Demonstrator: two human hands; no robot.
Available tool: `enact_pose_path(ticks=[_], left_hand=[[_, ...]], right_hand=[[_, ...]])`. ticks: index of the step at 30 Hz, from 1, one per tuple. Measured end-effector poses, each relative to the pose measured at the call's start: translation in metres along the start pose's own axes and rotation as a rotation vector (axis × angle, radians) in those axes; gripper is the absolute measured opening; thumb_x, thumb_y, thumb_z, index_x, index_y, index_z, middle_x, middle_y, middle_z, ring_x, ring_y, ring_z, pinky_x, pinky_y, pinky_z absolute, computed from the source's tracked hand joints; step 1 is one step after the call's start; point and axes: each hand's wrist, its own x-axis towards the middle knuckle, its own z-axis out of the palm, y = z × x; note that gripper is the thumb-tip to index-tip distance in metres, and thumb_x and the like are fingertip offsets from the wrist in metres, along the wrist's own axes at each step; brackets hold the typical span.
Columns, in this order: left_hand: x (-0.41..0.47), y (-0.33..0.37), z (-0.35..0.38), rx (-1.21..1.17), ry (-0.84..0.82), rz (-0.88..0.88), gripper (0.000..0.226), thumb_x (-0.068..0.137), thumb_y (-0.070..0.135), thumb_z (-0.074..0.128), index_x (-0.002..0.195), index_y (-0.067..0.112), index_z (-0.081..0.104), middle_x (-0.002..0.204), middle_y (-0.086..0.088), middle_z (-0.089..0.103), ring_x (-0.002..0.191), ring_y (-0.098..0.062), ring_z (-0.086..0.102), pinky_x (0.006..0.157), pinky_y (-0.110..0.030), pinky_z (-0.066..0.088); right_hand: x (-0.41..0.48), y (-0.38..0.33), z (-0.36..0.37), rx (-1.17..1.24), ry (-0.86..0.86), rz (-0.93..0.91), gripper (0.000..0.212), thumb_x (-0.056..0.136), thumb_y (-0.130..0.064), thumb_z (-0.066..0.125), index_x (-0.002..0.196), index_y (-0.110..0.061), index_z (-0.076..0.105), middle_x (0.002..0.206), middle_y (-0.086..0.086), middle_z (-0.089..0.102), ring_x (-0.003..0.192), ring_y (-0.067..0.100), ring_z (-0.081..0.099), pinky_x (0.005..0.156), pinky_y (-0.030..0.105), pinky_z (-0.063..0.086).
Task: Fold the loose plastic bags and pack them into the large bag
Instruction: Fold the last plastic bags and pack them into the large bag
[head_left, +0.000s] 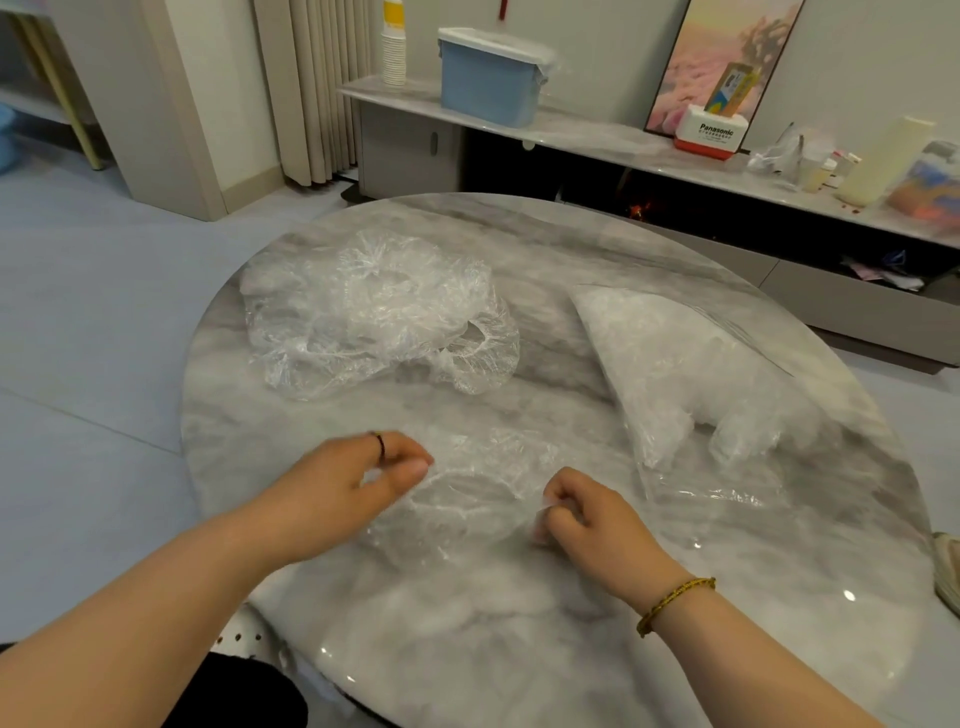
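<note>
Crinkled clear film, a limp bag (467, 488), is pinched flat on the glossy round marble desk (519, 649) by curled fingers (410, 467) of left hand (363, 478) and right hand (587, 514), a rumpled heap (374, 312) lying beyond-left, the stuffed large bag (691, 374) beyond-right.

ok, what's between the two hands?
Head view: one clear plastic bag, spread on the table, spans the gap; the left hand and right hand each pinch an edge.
</note>
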Motion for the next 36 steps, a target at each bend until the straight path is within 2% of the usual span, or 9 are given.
enact_pose_path(ticks=[3, 7, 13, 18, 25, 28, 31, 33, 36], left_hand=[[-0.008, 0.000, 0.008, 0.367, -0.349, -0.034, 0.090, 0.043, 0.088, 0.051, 0.123, 0.050, 0.038, 0.113, 0.037, 0.047, 0.104, 0.019, 0.044, 0.081, 0.005, 0.027], [-0.003, -0.016, 0.022, 0.579, -0.190, 0.052, 0.071, 0.080, 0.044, 0.063, 0.140, 0.035, 0.026, 0.133, 0.017, 0.042, 0.123, 0.000, 0.040, 0.096, -0.008, 0.026], [0.014, -0.027, 0.027, 0.358, 0.070, -0.091, 0.008, 0.090, 0.019, 0.054, 0.093, 0.023, 0.061, 0.096, 0.007, 0.058, 0.100, -0.011, 0.054, 0.069, -0.001, 0.031], [0.016, -0.023, 0.024, -0.004, 0.148, -0.215, 0.023, 0.092, 0.017, 0.053, 0.070, 0.022, 0.051, 0.066, 0.003, 0.057, 0.062, -0.010, 0.055, 0.062, -0.017, 0.039], [0.015, -0.012, 0.024, 0.239, 0.130, -0.285, 0.016, 0.090, 0.027, 0.055, 0.078, 0.027, 0.044, 0.059, 0.005, 0.046, 0.055, -0.012, 0.044, 0.051, -0.023, 0.032], [0.011, 0.000, 0.023, 0.492, 0.183, -0.231, 0.019, 0.089, 0.032, 0.052, 0.106, 0.032, 0.042, 0.085, 0.007, 0.055, 0.080, -0.015, 0.055, 0.069, -0.025, 0.038], [0.009, 0.001, 0.033, 0.609, 0.380, 0.200, 0.037, 0.077, 0.027, 0.046, 0.108, 0.015, 0.063, 0.102, -0.005, 0.065, 0.096, -0.021, 0.057, 0.089, -0.029, 0.031], [0.006, 0.002, 0.049, 0.695, 0.312, 0.405, 0.039, 0.076, 0.027, 0.041, 0.098, 0.014, 0.071, 0.101, -0.005, 0.069, 0.100, -0.018, 0.054, 0.097, -0.031, 0.026], [0.005, 0.003, 0.070, 0.796, 0.040, 0.294, 0.052, 0.090, 0.037, 0.025, 0.105, 0.016, 0.070, 0.112, 0.001, 0.068, 0.107, -0.013, 0.062, 0.103, -0.029, 0.023]], right_hand=[[0.006, 0.006, 0.002, 0.269, 0.098, 0.131, 0.027, 0.089, 0.003, 0.039, 0.067, -0.014, 0.043, 0.051, -0.003, 0.059, 0.060, 0.017, 0.059, 0.075, 0.038, 0.051], [0.012, 0.009, 0.003, 0.465, 0.154, 0.272, 0.027, 0.089, 0.005, 0.036, 0.067, -0.010, 0.044, 0.041, -0.003, 0.053, 0.052, 0.019, 0.051, 0.074, 0.043, 0.049], [0.010, 0.008, 0.003, 0.337, 0.168, 0.263, 0.026, 0.093, -0.007, 0.042, 0.067, -0.011, 0.043, 0.041, -0.004, 0.053, 0.047, 0.017, 0.053, 0.056, 0.031, 0.048], [0.009, 0.005, 0.006, 0.200, 0.223, 0.262, 0.029, 0.096, -0.012, 0.038, 0.068, -0.011, 0.040, 0.044, -0.002, 0.048, 0.034, 0.005, 0.046, 0.043, 0.017, 0.041], [0.009, 0.006, 0.014, -0.030, 0.178, 0.288, 0.030, 0.099, -0.023, 0.033, 0.071, -0.015, 0.036, 0.053, 0.004, 0.047, 0.039, 0.016, 0.043, 0.046, 0.028, 0.042], [0.010, 0.006, 0.016, -0.135, 0.170, 0.283, 0.029, 0.099, -0.023, 0.033, 0.072, -0.013, 0.036, 0.059, 0.004, 0.046, 0.052, 0.022, 0.044, 0.053, 0.029, 0.043], [0.012, 0.005, 0.014, -0.221, 0.155, 0.282, 0.031, 0.098, -0.020, 0.035, 0.067, -0.015, 0.034, 0.061, 0.000, 0.044, 0.062, 0.019, 0.044, 0.049, 0.023, 0.033], [0.012, 0.006, 0.014, -0.218, 0.127, 0.289, 0.027, 0.097, -0.020, 0.037, 0.070, -0.015, 0.037, 0.062, 0.000, 0.046, 0.063, 0.020, 0.047, 0.049, 0.021, 0.033], [0.012, 0.002, 0.016, -0.114, 0.165, 0.299, 0.007, 0.096, -0.020, 0.042, 0.099, -0.013, 0.041, 0.065, 0.000, 0.049, 0.054, 0.015, 0.046, 0.050, 0.023, 0.036]])
